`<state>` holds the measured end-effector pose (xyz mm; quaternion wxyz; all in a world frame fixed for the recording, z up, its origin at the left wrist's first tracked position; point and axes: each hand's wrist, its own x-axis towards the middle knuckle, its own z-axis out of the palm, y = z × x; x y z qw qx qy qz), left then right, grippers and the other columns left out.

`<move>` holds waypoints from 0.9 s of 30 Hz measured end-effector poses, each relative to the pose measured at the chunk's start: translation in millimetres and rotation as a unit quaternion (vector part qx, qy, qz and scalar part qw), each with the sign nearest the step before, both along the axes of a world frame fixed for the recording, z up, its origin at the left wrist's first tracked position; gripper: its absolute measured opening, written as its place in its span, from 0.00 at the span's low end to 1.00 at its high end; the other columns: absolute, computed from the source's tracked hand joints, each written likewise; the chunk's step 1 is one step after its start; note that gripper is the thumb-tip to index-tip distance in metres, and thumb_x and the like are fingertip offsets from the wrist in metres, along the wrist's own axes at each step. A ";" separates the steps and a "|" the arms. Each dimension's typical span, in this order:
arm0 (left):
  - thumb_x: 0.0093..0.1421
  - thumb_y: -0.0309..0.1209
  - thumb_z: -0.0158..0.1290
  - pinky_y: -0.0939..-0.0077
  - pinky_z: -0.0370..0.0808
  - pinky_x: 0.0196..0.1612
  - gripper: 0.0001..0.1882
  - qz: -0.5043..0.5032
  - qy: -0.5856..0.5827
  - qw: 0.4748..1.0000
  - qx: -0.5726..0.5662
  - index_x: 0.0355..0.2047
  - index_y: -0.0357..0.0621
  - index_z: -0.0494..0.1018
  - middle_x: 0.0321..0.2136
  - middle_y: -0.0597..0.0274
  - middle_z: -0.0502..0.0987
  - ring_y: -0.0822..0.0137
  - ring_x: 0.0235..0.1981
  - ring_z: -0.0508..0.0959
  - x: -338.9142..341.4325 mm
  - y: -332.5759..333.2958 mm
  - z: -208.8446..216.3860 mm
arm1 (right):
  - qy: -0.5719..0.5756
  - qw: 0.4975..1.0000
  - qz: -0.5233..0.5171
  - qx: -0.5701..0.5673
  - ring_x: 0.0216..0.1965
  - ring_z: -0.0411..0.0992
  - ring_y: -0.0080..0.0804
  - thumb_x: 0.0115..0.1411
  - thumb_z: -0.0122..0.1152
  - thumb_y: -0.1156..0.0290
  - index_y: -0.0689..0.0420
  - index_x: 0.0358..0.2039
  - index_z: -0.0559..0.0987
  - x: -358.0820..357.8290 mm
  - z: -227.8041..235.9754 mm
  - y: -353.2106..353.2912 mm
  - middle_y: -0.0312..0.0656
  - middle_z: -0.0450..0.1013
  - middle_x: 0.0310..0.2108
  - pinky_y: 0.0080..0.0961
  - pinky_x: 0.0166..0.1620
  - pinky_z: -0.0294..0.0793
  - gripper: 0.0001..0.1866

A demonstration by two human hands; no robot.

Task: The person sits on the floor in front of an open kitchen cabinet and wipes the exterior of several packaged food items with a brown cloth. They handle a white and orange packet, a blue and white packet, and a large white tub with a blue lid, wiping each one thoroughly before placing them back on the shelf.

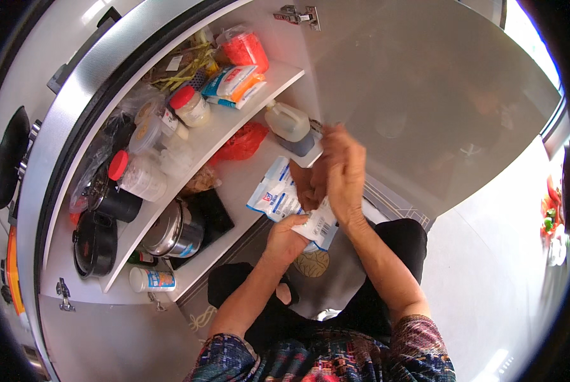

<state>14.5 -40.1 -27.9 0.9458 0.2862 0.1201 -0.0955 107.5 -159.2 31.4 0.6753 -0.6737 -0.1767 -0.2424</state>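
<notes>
My left hand [287, 240] grips the lower edge of a white and blue printed plastic bag [277, 197], its thumb lying on top. The bag is creased and held over the floor between my knees, in front of the open cupboard. Close above the bag's right part is my right hand [344, 175], raised and smeared by motion. Its fingers are too blurred to read. A dark brown patch [305, 184] lies across the bag beside the right hand; what it is, I cannot make out.
On the upper shelf [234, 121] stand red-lidded jars [189, 106], packets [234, 84] and black pots. Below are a plastic jug [289, 129], a red bag [241, 141], a steel pot [173, 227] and a white tub [152, 279]. The open cupboard door [425, 95] curves along the right.
</notes>
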 end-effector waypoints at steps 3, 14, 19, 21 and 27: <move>0.56 0.24 0.45 0.59 0.67 0.56 0.25 0.001 -0.034 0.999 -0.020 0.56 0.38 0.61 0.50 0.52 0.71 0.56 0.51 0.72 0.1 1.4 3.8 | -0.068 0.968 0.056 -0.235 0.45 0.64 0.44 0.49 0.61 0.70 0.51 0.40 0.78 -17.4 -11.3 -2.1 0.45 0.67 0.42 0.38 0.45 0.65 0.15; 0.58 0.35 0.43 0.57 0.67 0.57 0.26 0.031 -0.161 0.986 -0.041 0.56 0.40 0.62 0.51 0.51 0.70 0.56 0.52 0.71 -2.6 22.4 16.8 | -0.086 0.908 0.312 -0.265 0.53 0.61 0.52 0.44 0.65 0.64 0.49 0.53 0.72 -38.6 -11.1 -21.3 0.49 0.64 0.51 0.46 0.55 0.61 0.31; 0.65 0.49 0.34 0.59 0.67 0.57 0.29 0.082 -0.089 0.992 0.047 0.58 0.42 0.60 0.54 0.54 0.68 0.57 0.54 0.70 -5.3 15.8 32.1 | -0.147 0.901 0.183 -0.365 0.61 0.57 0.50 0.41 0.67 0.69 0.52 0.55 0.69 -49.2 0.0 -18.1 0.49 0.57 0.61 0.47 0.55 0.60 0.36; 0.66 0.54 0.31 0.60 0.68 0.56 0.32 0.103 -0.057 0.991 0.063 0.58 0.43 0.60 0.53 0.54 0.68 0.58 0.54 0.70 -7.3 8.8 44.2 | -0.182 0.885 0.221 -0.367 0.61 0.57 0.52 0.38 0.69 0.70 0.54 0.55 0.70 -51.0 -3.7 -21.2 0.50 0.57 0.61 0.45 0.55 0.60 0.38; 0.66 0.57 0.29 0.63 0.68 0.55 0.33 0.041 -0.087 0.994 0.051 0.58 0.46 0.59 0.52 0.58 0.69 0.62 0.53 0.70 -11.8 16.7 48.9 | -0.203 0.894 0.223 -0.331 0.61 0.59 0.51 0.44 0.62 0.78 0.63 0.52 0.70 -52.4 0.1 -9.5 0.51 0.62 0.58 0.40 0.55 0.63 0.31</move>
